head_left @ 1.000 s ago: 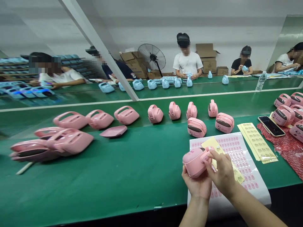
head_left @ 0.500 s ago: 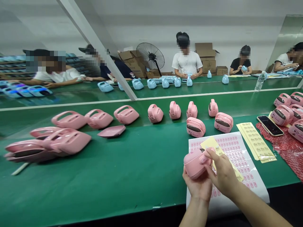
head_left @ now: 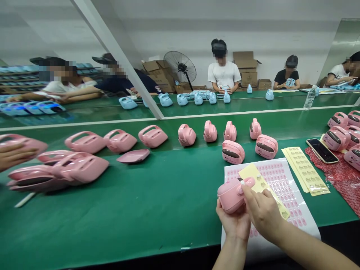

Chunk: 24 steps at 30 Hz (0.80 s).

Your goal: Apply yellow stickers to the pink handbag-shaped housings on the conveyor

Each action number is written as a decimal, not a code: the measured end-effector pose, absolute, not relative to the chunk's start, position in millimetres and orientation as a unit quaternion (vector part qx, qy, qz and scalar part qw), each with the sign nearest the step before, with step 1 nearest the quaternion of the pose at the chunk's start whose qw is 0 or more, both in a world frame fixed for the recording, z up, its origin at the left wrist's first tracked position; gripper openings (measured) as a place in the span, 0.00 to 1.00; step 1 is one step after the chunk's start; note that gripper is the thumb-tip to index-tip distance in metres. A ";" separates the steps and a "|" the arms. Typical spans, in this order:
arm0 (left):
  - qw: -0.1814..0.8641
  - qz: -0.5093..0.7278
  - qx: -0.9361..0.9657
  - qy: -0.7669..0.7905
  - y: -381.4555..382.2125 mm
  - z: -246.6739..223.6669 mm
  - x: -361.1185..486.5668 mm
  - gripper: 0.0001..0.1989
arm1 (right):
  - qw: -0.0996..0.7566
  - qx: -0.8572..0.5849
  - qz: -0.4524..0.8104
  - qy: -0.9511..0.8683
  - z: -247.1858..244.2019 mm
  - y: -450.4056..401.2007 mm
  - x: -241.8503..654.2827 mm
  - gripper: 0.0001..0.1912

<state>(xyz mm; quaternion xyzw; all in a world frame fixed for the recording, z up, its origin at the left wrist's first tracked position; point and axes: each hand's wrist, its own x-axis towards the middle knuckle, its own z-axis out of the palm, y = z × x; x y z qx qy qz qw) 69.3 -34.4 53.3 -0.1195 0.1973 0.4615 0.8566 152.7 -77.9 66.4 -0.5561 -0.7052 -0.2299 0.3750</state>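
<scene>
The left hand (head_left: 234,227) supported a pink device (head_left: 230,198) from below, with its palm turned upward and its fingers curled around the underside, so the grasp on this side was firm enough to see. The device was in the air above a white sheet (head_left: 311,232) printed with many small pink labels, near the front edge of the green table (head_left: 126,217). The right hand (head_left: 263,210) touched the same device at its handle (head_left: 249,182), close to the round joint; its fingers were bent together there, but I cannot tell if they pinched something or only pressed on the surface. A yellow sticker sheet (head_left: 254,173) lay slantwise on the white sheet, partly behind the right hand. Just beyond the white sheet stood two finished-looking pink units (head_left: 266,146) with dark windows. To the right there were more yellow sheets (head_left: 305,168), a phone (head_left: 322,150), and red bubble wrap (head_left: 344,189) that lay under or beside several other pink units (head_left: 336,138). Farther to the left, a row of pink units (head_left: 153,137) extended along the table, and another person's hand (head_left: 11,157), which was blurred, was on a pink unit at the picture's edge. Across the table, co-workers (head_left: 224,73) sat behind blue units (head_left: 198,98).
</scene>
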 end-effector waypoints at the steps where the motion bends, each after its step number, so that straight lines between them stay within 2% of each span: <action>1: 0.852 0.469 -0.114 0.202 -33.9 51.8 68.9 0.21 | 0.360 -0.568 -0.226 -0.704 64.1 -79.6 154.0 0.24; 6: 0.838 0.517 0.056 0.165 -29.1 41.1 58.7 0.22 | 0.329 -0.664 -0.171 -0.649 63.0 -82.7 192.6 0.24; 9: 0.766 0.527 0.314 0.194 -22.9 31.7 44.3 0.37 | 0.391 -0.669 -0.044 -0.631 85.5 -82.7 223.2 0.24; 11: 0.654 0.508 0.521 0.206 -18.3 25.4 34.8 0.50 | 0.441 -0.632 0.097 -0.629 105.2 -83.3 232.8 0.24; 13: 0.542 0.461 0.679 0.182 -14.8 20.4 28.4 0.56 | 0.458 -0.586 0.225 -0.630 120.9 -83.0 232.5 0.23; 15: 0.467 0.417 0.766 0.149 -13.4 17.6 25.9 0.54 | 0.439 -0.547 0.313 -0.641 128.9 -81.0 226.7 0.23; 19: 0.419 0.383 0.813 0.129 -14.3 17.9 27.0 0.50 | 0.395 -0.515 0.385 -0.657 126.2 -74.5 215.7 0.28; 24: 0.386 0.373 0.835 0.125 -13.8 18.2 26.1 0.52 | 0.431 -0.523 0.421 -0.603 114.2 -71.9 207.6 0.29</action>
